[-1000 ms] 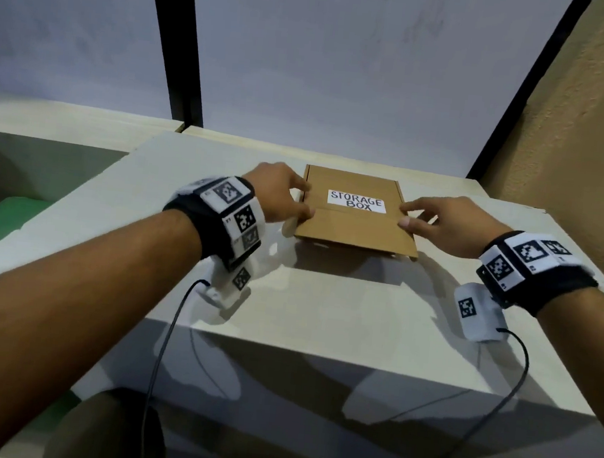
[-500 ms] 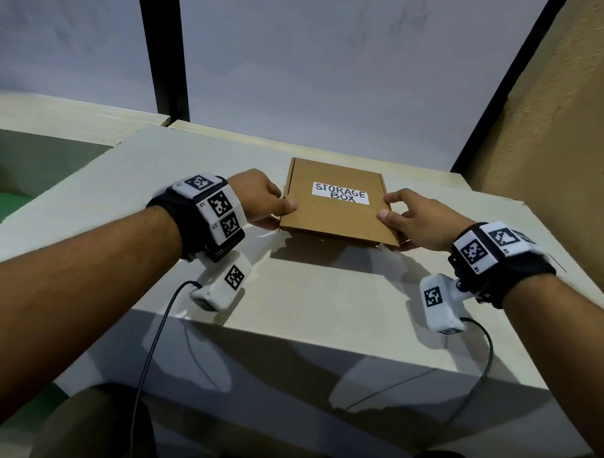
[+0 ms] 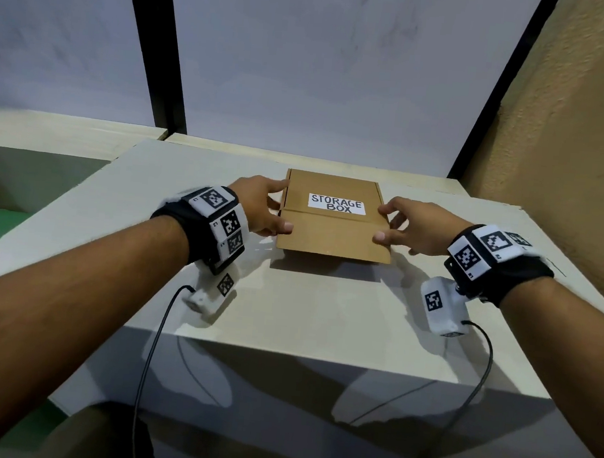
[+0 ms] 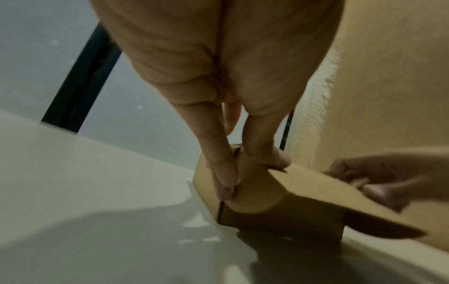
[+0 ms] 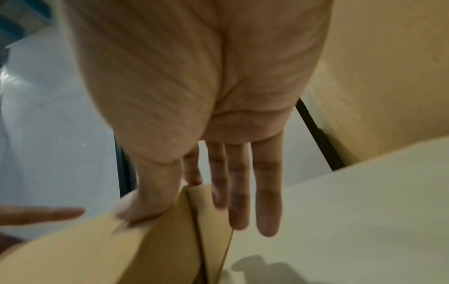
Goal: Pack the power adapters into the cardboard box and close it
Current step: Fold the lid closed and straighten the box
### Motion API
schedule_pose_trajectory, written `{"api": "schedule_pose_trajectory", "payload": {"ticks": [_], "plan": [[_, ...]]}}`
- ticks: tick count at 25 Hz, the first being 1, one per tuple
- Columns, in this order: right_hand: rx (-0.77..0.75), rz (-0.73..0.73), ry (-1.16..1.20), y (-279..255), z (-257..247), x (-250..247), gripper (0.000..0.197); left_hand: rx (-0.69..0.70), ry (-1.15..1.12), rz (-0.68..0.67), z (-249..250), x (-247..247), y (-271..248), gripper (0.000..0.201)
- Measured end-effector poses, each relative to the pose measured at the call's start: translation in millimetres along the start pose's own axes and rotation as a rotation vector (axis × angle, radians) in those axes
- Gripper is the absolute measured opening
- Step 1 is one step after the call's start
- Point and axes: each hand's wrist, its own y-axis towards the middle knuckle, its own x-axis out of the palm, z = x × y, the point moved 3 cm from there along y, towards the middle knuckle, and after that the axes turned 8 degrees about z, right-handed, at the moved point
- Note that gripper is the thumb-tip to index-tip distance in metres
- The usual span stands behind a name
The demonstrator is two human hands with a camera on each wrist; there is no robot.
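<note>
A brown cardboard box with a white "STORAGE BOX" label lies mid-table, lid down, its front flap jutting forward over the front wall. My left hand is at its left side: the thumb presses the lid top and straight fingers run down the side wall. At the right side my right hand rests its thumb on the lid, while its other fingers hang straight beside the wall. No power adapter is in view.
The box rests on a pale table whose front edge is near my forearms. A tan wall stands close on the right. Black posts and grey panels rise behind. A lower ledge lies to the left. Cables hang from both wrist units.
The lid has come down flatter onto the box. Both hands have shifted from gripping its front corners to lying along its side edges, with the fingers reaching further back.
</note>
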Motion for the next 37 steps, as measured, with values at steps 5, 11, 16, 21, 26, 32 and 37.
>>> {"api": "schedule_pose_trajectory", "payload": {"ticks": [5,11,16,21,26,32,37], "plan": [[-0.116,-0.003,-0.186,5.1,1.4,-5.2,0.083,0.198,0.43,-0.008,12.6,-4.8,3.4,0.082],[-0.133,-0.03,-0.218,12.4,-5.9,-7.7,0.094,0.238,0.529,-0.017,22.7,-9.0,3.5,0.088],[-0.176,-0.021,-0.308,17.0,-14.1,-6.5,0.102,0.259,0.472,0.026,14.6,-7.2,6.0,0.088],[-0.189,0.054,-0.278,20.5,-14.0,-6.4,0.095,0.306,0.495,0.06,15.0,-4.2,10.2,0.083],[-0.216,0.085,-0.311,21.5,-12.9,-2.7,0.088,0.34,0.451,0.096,10.6,-3.3,13.3,0.074],[-0.26,0.088,-0.323,28.2,-14.1,-0.1,0.073,0.325,0.453,0.121,9.7,-2.0,19.7,0.07],[-0.285,0.102,-0.309,26.6,-12.4,3.3,0.071,0.325,0.504,0.138,13.7,0.4,17.7,0.067]]}}
